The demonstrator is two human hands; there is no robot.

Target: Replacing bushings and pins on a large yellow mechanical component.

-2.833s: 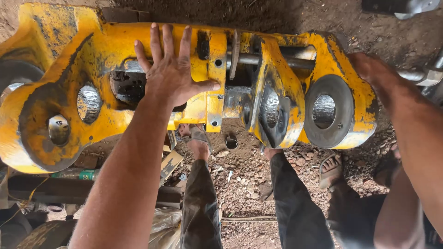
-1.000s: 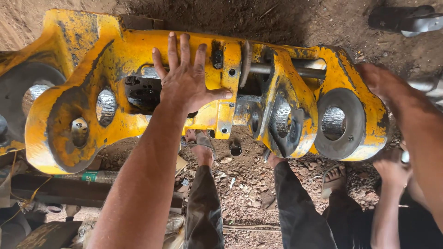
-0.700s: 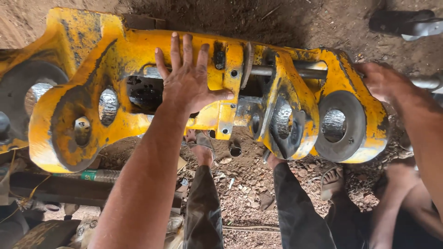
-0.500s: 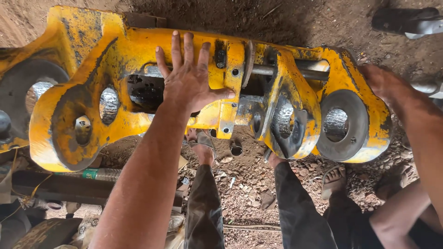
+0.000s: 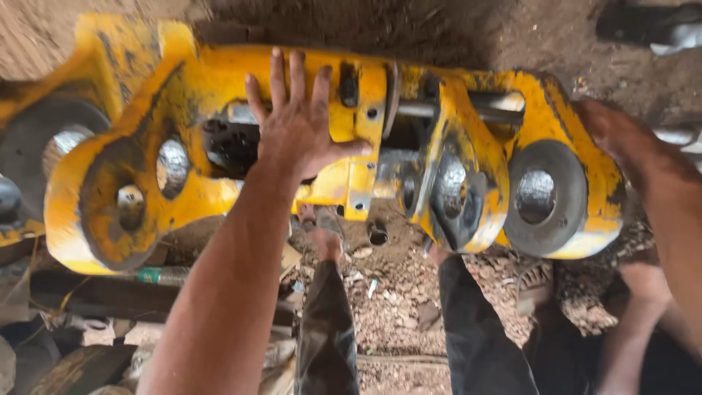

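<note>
At the far left a grey round boss sits at the edge of the yellow casting, a heavy, scuffed machine part lying across the upper half of the view above gravelly ground. Two bright bores pierce its left lug. Below that lug a small green-labelled bottle lies on its side on a dark beam; what it holds cannot be told.

The left hand lies flat on the casting's middle, fingers spread wide and straight, thumb out to the right, palm pressing beside a dark cavity; it grips nothing. Right of the thumb a steel pin runs between the yellow plates, and further right a grey ring surrounds another bore. Under the casting the person's dark trouser legs stand on the rubble, with a sandal just beside.

The right hand rests against the casting's right end, fingers partly curled over the edge; blur hides whether they clasp it.

Compared with half a second ago, both hands keep their places and the casting sits almost unchanged
</note>
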